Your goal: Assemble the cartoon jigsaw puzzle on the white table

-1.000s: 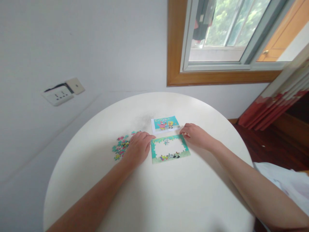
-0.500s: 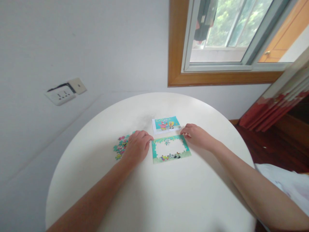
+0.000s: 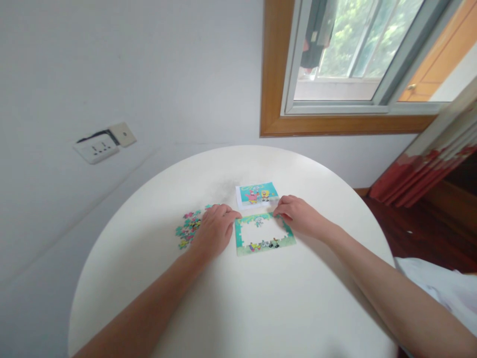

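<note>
A partly assembled jigsaw puzzle (image 3: 239, 243) lies flat on the white table, its teal and green border joined around a bare middle. My left hand (image 3: 215, 227) rests palm down at its upper left corner, fingers apart and a fingertip touching the edge. At the upper right part of the border, my right hand (image 3: 298, 215) has its fingers bunched and pressed on the puzzle; the fingertips are partly hidden. Loose puzzle pieces (image 3: 187, 229) lie in a pile, partly covered by my left hand. Just beyond the puzzle is a printed picture card (image 3: 257, 194) with cartoon figures.
The round white table (image 3: 238, 308) stands against a pale wall with a power socket (image 3: 97, 147). A wood-framed window (image 3: 335, 124) is at the back right. Beside the table hang red and cream curtains (image 3: 406, 174), with white cloth (image 3: 432, 283) at the right edge.
My right hand has shifted slightly left along the puzzle's top edge, now covering its upper right corner. My left hand has barely moved, its fingertip a little farther over the corner.
</note>
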Tool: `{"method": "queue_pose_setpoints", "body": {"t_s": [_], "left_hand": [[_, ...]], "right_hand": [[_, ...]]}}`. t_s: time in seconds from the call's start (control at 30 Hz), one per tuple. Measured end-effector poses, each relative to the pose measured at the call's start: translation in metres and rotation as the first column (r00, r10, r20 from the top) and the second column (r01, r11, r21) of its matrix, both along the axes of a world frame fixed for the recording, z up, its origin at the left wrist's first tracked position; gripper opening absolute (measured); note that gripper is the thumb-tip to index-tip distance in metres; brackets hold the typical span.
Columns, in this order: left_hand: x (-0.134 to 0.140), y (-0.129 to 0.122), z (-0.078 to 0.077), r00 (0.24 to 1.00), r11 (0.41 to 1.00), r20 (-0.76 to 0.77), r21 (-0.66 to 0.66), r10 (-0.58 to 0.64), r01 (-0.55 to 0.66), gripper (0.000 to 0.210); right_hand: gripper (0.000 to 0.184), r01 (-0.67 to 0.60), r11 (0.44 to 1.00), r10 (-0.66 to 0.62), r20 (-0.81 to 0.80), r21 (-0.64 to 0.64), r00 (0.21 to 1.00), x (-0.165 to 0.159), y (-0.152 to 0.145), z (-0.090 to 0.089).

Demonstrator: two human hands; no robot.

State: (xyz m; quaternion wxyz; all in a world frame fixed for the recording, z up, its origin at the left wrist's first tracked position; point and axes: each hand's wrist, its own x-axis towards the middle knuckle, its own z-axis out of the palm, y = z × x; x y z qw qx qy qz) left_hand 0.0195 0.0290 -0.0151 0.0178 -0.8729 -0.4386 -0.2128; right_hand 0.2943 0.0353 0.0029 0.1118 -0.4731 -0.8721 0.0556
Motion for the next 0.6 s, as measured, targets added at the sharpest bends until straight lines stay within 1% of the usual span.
{"method": "queue_pose_setpoints", "body": {"t_s": [0.17,0.37,0.5,0.6], "left_hand": [[0.002,0.0,-0.005,0.997,0.997,-0.003,-0.014,-0.077,0.077,0.041],[0.004,-0.002,-0.006,0.997,0.997,-0.007,-0.023,-0.077,0.077,0.044],[0.002,-0.002,-0.002,0.997,0.997,0.028,-0.008,-0.072,0.072,0.042],[-0.003,0.0,0.006,0.997,0.999,0.064,0.027,-0.04,0.039,0.041]], "right_hand": [[0.034,-0.027,0.999,0.028,-0.017,0.025,0.999,-0.001,0.001,-0.003],[0.034,-0.051,0.999,0.052,-0.043,0.018,0.998,-0.007,-0.002,-0.004],[0.034,-0.048,0.999,0.049,-0.058,0.022,0.997,-0.009,-0.004,-0.002],[0.036,-0.081,0.996,0.084,-0.096,0.037,0.992,-0.012,-0.006,-0.001]]}}
